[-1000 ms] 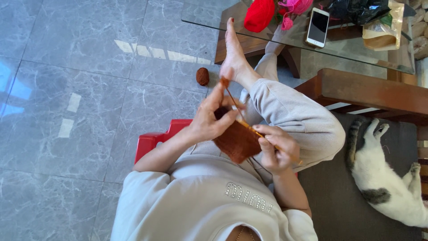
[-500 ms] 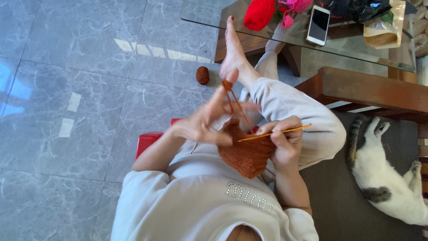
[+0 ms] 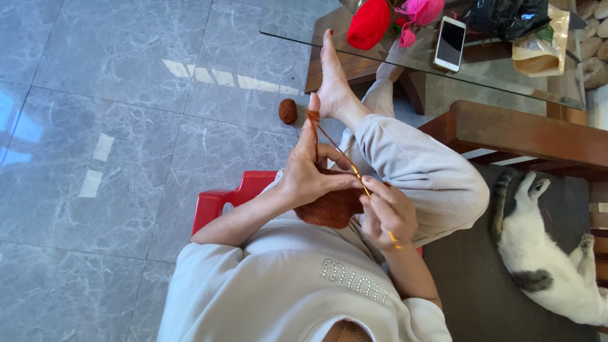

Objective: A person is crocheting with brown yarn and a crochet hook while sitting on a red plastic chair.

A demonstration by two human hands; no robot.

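The left hand (image 3: 311,174) is raised in front of the chest, forearm slanting up from the lower left, its fingers curled together around the top edge of the rust-brown knitting (image 3: 329,208). Its index finger points straight up, with a strand of yarn (image 3: 315,123) looped over the tip. The right hand (image 3: 387,212) sits just beside it, lower and to the right, wrist bent, its fingers pinched shut on a thin yellow needle (image 3: 364,187). The needle runs slantwise from the left thumb down through the right fist, its end poking out below the knuckles. Only one needle can be made out for certain. The knitting hangs between both hands, over the lap, touching the left palm.

One leg in grey trousers is bent across the lap, the bare foot (image 3: 330,81) stretched toward the glass bench (image 3: 405,60). One small brown yarn ball (image 3: 288,111) lies on the tiled floor (image 3: 126,126), just beside the foot. The person sits on one red stool (image 3: 223,199).

On the bench stand one red yarn ball (image 3: 369,23), two pink ones (image 3: 418,14), one phone (image 3: 450,43), one black bag (image 3: 506,16) and one paper bag (image 3: 538,54). One white and grey cat (image 3: 544,259) lies on the dark mat (image 3: 472,291) at the right, well apart from the hands.
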